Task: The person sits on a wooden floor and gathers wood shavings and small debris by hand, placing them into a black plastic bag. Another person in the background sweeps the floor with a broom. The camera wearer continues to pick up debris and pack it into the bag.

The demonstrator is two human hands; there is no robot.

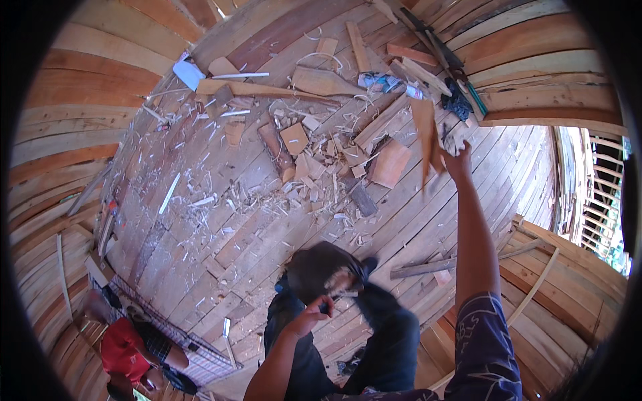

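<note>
My right hand (457, 162) reaches out far to the right, its fingers closed at the edge of a thin, pointed brown wooden board (424, 130). The board's lower end is smeared by motion. Just beyond those fingers is a crumpled grey-white thing (454, 142) I cannot make out. My left hand (311, 317) hovers over my lap, thumb and fingers curved apart with nothing visible in them. Ahead of it, between my knees, sits a dark rounded object (322, 271) with a blurred pale patch; its kind is unclear.
Wood offcuts (294, 139), shavings and long boards (267, 88) litter the plank floor. A spray can (413, 91) and a dark blue cloth (457, 101) lie by the right wall. A pole (461, 263) lies to my right. At lower left, a person in red (125, 351) is near a checked mat (207, 357).
</note>
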